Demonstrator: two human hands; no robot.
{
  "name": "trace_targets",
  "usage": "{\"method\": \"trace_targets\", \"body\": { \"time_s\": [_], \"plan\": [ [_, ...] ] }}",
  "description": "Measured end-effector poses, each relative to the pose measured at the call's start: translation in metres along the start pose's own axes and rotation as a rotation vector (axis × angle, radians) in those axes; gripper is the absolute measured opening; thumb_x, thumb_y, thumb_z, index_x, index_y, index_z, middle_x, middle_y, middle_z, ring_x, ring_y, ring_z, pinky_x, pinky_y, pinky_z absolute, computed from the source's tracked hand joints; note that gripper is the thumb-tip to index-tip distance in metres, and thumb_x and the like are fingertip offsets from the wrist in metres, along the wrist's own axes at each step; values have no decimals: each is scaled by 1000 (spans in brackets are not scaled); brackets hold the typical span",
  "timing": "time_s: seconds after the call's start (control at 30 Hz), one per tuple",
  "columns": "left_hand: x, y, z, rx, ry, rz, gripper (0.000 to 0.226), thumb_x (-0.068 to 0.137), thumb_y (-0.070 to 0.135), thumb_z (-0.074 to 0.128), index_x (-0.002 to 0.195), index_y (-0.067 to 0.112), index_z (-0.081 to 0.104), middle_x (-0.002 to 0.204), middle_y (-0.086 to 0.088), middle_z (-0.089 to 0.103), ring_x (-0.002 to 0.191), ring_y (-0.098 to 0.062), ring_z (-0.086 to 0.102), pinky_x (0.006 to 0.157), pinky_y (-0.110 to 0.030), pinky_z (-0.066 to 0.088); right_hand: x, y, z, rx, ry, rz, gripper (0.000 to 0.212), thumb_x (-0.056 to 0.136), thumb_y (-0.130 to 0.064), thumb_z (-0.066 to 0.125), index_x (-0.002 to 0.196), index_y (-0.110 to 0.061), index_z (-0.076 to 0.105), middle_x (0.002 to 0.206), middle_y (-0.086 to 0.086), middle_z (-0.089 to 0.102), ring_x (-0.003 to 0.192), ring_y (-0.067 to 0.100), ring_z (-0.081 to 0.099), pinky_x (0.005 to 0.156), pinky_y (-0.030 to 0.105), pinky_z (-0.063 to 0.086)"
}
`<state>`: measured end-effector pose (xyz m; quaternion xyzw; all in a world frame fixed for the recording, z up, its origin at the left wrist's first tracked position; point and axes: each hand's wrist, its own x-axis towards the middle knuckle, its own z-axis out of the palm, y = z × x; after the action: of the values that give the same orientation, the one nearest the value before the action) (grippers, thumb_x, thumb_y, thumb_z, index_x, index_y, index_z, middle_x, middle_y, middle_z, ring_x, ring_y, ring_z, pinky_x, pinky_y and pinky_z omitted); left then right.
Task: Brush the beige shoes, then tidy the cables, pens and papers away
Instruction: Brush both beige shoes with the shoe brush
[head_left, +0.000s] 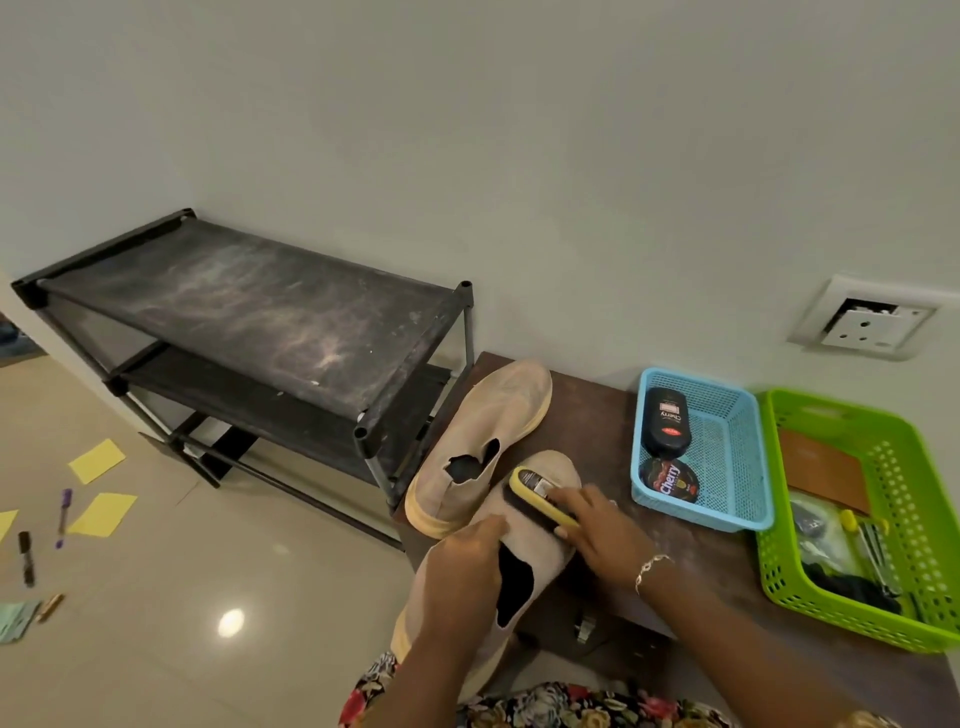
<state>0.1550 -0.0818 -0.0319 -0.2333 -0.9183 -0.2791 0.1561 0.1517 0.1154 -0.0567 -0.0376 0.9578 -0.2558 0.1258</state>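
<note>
Yellow brush (531, 486) on beige shoe (535, 548)

On my feed both bare forearms come in from the lower edge, the right one from further right, converging toward the middle. My left hand (462, 566) is knuckles-up, its fingers curled over the collar of the near shoe (535, 540), gripping it. My right hand (597, 540) sits just beside it, palm down, fingers wrapped along the brush (540, 493), holding it bristles-down on that shoe. The right wrist is roughly straight and wears a bracelet (652, 569).
</note>
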Motion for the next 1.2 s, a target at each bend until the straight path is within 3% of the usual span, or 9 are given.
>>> {"method": "trace_targets", "body": {
  "time_s": [0.17,0.33,0.5,0.6,0.67,0.83,1.03,1.13,1.2],
  "plan": [
    [1,-5,0,18,0,-47,27,67,15,44,73,20,70,54,7,64,42,-8,58,37,-18,40,23,-11,5,-109,77,237,47,96,-30,42,141,-31,27,123,12,39,110,30,47,93,37,42],
    [-6,-7,7,-6,-52,-79,21,56,11,62,73,23,62,52,8,60,42,-8,56,39,-18,39,-29,-31,9,387,-90,-105,39,88,-40,40,127,-35,36,124,-7,50,112,5,49,94,17,38],
    [-9,-7,5,5,-17,-82,28,66,18,40,71,22,67,53,9,63,43,-8,57,41,-17,36,13,-6,-5,-247,11,125,49,96,-33,39,143,-33,24,123,11,39,109,28,47,92,35,42],
    [-12,-7,4,-47,-32,-93,29,67,19,39,73,22,68,60,10,66,49,-8,60,45,-16,40,36,-10,-15,-313,92,303,48,97,-33,37,143,-30,25,122,16,38,110,34,48,91,40,43],
    [-14,-9,5,-54,-59,-101,26,68,19,41,73,23,66,59,10,65,48,-8,59,43,-17,40,31,-26,-10,-227,56,287,46,98,-32,36,142,-31,25,122,15,39,109,35,48,90,39,42],
    [-14,-13,8,-37,-112,-69,14,62,16,58,69,27,61,55,12,59,47,-5,55,46,-15,38,-9,-45,-6,306,-233,-102,35,91,-37,42,126,-35,39,122,0,50,108,15,52,93,32,44],
    [-14,-13,7,2,-117,-57,22,49,15,62,68,26,64,53,12,61,46,-5,57,42,-16,38,38,-13,-17,-386,-85,129,45,96,-31,40,140,-33,29,126,14,39,111,34,47,92,41,44],
    [-17,-13,5,36,-147,-48,19,57,22,48,65,29,63,52,13,59,46,-4,56,43,-15,35,53,-11,-31,-368,60,350,45,96,-31,39,140,-30,30,124,17,40,112,38,46,93,43,42],
    [-20,-16,8,53,-171,-43,21,59,26,40,64,29,60,52,13,58,46,-4,55,43,-16,35,43,-31,-22,-232,3,307,43,96,-31,39,138,-27,34,126,14,44,115,35,48,96,38,39]
  ]
}}
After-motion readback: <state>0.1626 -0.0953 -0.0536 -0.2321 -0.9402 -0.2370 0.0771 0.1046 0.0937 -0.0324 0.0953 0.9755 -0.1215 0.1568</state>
